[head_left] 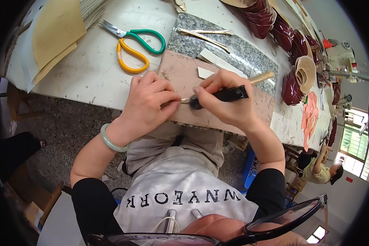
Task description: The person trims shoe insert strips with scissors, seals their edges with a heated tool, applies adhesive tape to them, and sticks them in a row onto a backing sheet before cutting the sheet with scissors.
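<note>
My left hand [151, 96] lies at the front of a pinkish board [174, 67], its thumb and forefinger pinched on a thin, pale gold strip [185, 101]. My right hand [229, 98] grips what looks like a black hammer [233, 94], with a light wooden handle end showing beyond the hand. The tool's dark round end is blurred and meets or nearly meets the strip beside my left fingertips. White strips [205, 73] lie on the board behind my right hand. Two more gold strips [207, 39] rest on the speckled stone slab [250, 53].
Scissors with green and yellow handles [133, 45] lie to the left. Tan sheets [57, 33] are stacked far left. Dark red glossy shoe-upper pieces [291, 84] and pink material [310, 117] line the right. A person [320, 170] sits at far right; a blue bin [250, 170] stands below the table.
</note>
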Motion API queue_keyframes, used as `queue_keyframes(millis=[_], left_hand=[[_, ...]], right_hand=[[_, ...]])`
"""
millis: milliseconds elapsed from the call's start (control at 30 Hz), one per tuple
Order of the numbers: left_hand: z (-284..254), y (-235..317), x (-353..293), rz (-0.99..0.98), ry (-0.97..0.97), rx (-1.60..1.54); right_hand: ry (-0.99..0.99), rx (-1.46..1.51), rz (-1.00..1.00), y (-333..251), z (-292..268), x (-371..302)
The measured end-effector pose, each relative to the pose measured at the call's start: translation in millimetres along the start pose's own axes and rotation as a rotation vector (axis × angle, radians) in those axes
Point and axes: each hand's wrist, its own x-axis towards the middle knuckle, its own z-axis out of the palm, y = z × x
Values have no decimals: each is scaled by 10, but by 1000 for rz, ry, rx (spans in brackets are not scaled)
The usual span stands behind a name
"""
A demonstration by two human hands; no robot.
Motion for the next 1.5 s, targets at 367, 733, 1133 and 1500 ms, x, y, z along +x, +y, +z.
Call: queue_keyframes(millis=[367,733,1133,1500], left_hand=[[46,-50,-140,-107,100,-39],[78,-3,-255,-305,236,-229],[-32,49,43,-228,194,-101],[-7,61,400,-138,-3,-113]], right_hand=[[9,-223,-187,-122,-8,144],[-30,-197,-343,-129,246,184],[33,1,-224,5,-13,196],[521,163,65,412,-746,-931]])
